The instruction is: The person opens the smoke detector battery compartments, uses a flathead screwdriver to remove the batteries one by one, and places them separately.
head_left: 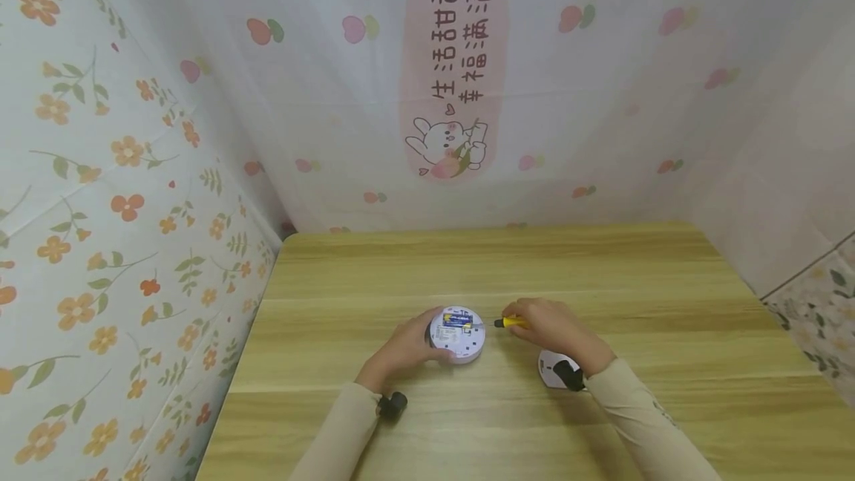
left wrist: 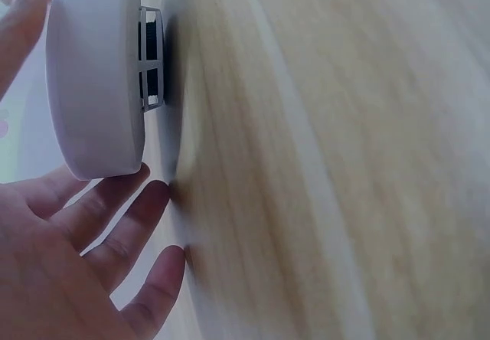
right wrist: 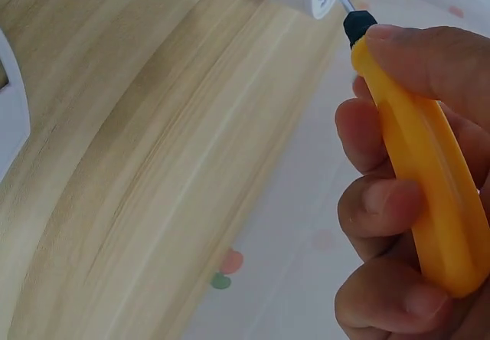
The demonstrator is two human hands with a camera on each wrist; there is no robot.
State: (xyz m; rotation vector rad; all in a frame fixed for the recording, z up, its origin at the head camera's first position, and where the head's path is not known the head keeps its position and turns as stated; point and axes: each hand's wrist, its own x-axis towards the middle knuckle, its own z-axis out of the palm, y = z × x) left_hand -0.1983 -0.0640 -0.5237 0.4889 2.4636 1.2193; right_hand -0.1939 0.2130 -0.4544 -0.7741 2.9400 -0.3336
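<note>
Round white device [head_left: 465, 348], one: located near the middle of the counter [head_left: 374, 266], its compartment face turned up, its vented cage [left wrist: 151, 60] facing the counter. Whether the cage is rested on the wood or held just clear of it cannot be told.

Battery [head_left: 457, 319], blue-wrapped, apparently more than one: seated in the device's compartment, which is uncovered.

Left hand [head_left: 409, 344]: clamped on the device's rim, thumb at the near side, fingers round the far side; the lower fingers are spread toward the counter.

Right hand [head_left: 553, 326]: closed round the yellow handle of a screwdriver [right wrist: 429, 194], thumb laid along it near the black collar. The hands are held apart, with the shaft spanning the gap.

White piece [head_left: 551, 369]: laid on the counter below the right wrist, partly covered by a black wrist camera [head_left: 569, 375]; held by neither hand.

Step in hand, as judged: the screwdriver tip is being applied at the battery's right end, perhaps for prying; contact is too small to be confirmed.

Next move, as judged: a firm left hold and a shallow, controlled lift of the tip are called for, so that slipping and scratched contacts are avoided.
</note>
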